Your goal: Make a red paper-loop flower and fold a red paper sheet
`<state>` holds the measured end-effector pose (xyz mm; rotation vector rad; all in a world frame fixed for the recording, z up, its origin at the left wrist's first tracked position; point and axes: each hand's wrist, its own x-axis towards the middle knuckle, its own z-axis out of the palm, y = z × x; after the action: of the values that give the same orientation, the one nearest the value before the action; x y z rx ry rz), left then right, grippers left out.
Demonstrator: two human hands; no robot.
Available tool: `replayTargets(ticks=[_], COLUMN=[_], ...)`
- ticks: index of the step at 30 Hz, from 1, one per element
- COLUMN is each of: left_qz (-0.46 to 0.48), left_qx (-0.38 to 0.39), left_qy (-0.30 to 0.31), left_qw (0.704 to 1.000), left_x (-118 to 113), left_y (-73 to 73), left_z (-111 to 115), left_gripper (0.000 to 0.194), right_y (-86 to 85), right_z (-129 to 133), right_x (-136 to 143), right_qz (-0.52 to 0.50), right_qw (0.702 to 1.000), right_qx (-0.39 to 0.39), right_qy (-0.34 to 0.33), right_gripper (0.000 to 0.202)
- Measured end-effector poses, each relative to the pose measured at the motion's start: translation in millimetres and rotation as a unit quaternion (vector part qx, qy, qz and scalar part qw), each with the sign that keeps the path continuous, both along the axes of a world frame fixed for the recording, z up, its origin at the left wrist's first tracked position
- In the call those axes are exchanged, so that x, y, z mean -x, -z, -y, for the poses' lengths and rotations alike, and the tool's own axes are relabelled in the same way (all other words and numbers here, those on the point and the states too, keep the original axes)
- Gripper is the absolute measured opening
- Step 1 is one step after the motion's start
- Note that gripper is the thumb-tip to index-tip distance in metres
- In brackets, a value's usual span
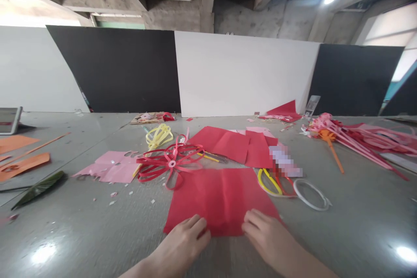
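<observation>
A red sheet of paper (224, 195) lies in front of me, with faint creases running away from me near its middle. At its near left edge, my left hand (190, 236) has curled fingers on top and the thumb at the rim. My right hand (262, 230) pinches the near edge on the other side in the same way. Just beyond the sheet's far left corner is a flower shape of looped red strips (172, 163) with a pale round centre. More red sheets (224, 141) lie behind, partly over one another.
To the left are a cut pink sheet (119, 166), a yellow strip loop (159, 136), a green leaf (39, 189) and orange paper pieces (28, 165). On the right lie a white ring (311, 206), yellow-handled scissors (269, 182) and pink strips (355, 139). Panels (247, 74) stand behind.
</observation>
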<state>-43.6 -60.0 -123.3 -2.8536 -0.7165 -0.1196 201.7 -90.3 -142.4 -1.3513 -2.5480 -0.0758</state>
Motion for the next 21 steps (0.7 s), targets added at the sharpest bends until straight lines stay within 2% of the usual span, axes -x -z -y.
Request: replayTargets(ticks=[6,9,12,18,21], left_qz=[0.000,0.004,0.031,0.087,0.122], left_qx=[0.009,0.046,0.096,0.214,0.235], left_qy=[-0.029,-0.039,-0.054,-0.070,-0.091], left_qw=[1.000,0.998,0.993,0.970,0.960], left_x=[0,-1,-3,-4,-4], left_y=[6.5,6.5,3.7,-9.2,-10.3], left_z=[5,1,-5,-15,-14], left_gripper=[0.013,0.008,0.011,0.021,0.022], right_y=[-2.9,-5.1,-7.4,-9.9,-8.9], right_z=[-1,-4,-7,-8,-7], right_x=[4,3,1,-1,-1], right_qz=[-0.084,-0.129,-0.168,-0.186,-0.194], right_qw=[0.992,0.984,0.976,0.972,0.973], right_qx=[0.085,0.114,0.136,0.142,0.125], right_qy=[0.046,0.045,0.042,0.021,0.018], right_gripper=[0.021,0.020,0.018,0.017,0.018])
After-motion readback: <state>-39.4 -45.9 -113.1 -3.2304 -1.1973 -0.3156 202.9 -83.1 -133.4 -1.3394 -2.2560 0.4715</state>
